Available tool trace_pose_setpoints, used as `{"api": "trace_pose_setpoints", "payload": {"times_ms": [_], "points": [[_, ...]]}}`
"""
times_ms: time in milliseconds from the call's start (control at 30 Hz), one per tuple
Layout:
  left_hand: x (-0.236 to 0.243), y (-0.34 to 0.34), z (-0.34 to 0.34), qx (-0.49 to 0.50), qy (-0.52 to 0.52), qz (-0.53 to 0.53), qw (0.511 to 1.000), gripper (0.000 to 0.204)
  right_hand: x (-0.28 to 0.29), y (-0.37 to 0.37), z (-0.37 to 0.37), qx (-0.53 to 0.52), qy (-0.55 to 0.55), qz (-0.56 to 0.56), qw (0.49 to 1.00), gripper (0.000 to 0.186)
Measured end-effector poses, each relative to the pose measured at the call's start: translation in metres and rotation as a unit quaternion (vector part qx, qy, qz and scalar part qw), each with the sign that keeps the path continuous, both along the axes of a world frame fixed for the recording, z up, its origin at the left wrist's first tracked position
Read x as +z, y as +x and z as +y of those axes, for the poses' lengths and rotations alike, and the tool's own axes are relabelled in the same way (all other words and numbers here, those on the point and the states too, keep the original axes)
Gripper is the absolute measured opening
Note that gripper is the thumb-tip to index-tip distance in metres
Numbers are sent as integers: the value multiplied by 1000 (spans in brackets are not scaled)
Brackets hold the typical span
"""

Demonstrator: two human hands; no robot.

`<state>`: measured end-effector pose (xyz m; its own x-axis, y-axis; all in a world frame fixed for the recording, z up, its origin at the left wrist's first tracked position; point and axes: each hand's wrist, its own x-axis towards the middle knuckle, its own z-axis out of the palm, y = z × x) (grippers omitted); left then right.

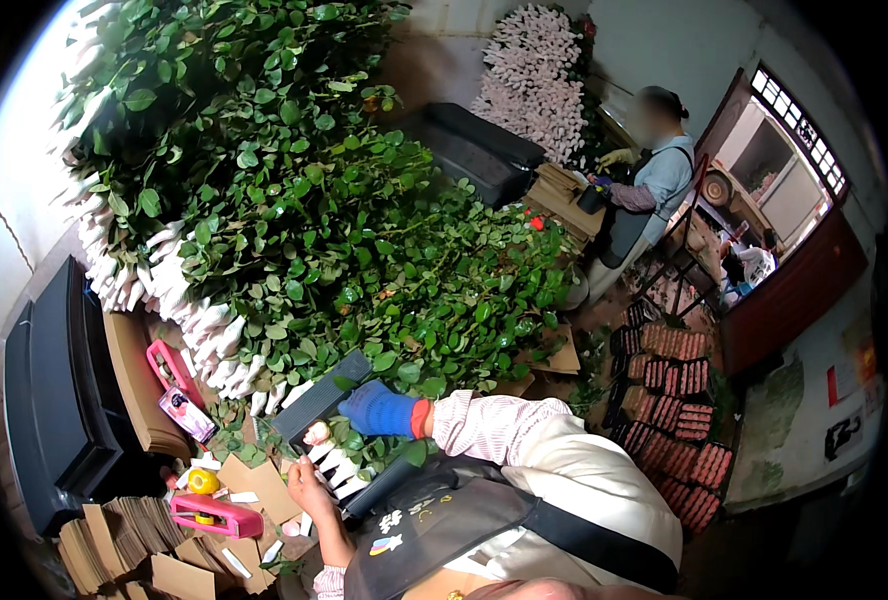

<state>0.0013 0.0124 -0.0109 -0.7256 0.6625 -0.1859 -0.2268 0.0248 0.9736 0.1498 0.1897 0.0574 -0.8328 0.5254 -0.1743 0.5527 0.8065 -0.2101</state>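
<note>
My right hand (pixel 379 408), in a blue knitted glove with a red cuff, is closed around leafy rose stems beside a black tray (pixel 309 412). Inside the tray lie several white-sleeved roses (pixel 340 470), with one pale pink bloom (pixel 316 433) at the edge. My bare left hand (pixel 310 490) is at the sleeved heads with fingers bent and pressed together; what lies between the fingertips is too small to make out. Beyond the tray spreads a large heap of leafy rose stems (pixel 344 210), many with white-sleeved heads (pixel 189 310).
Pink tape dispensers (pixel 219 518), yellow tape (pixel 204 481), a phone (pixel 186 413) and cardboard pieces (pixel 124 540) lie at left near stacked black trays (pixel 54 390). A co-worker (pixel 654 180) stands at far right. Packed rose bundles (pixel 674 400) cover the floor at right.
</note>
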Motion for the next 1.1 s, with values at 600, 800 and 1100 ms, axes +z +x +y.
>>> {"api": "trace_pose_setpoints", "payload": {"times_ms": [600, 800, 1100], "points": [[26, 0, -21, -82, -84, 211, 970, 30, -9, 15, -2, 18, 6, 39, 999, 28], [50, -34, -52, -54, -100, 100, 988, 27, 34, 11, 19, 80, -161, -86, 980, 78], [42, 2, -35, -197, -158, 152, 956, 34, 13, 11, -13, 62, -12, -149, 987, 101]]}}
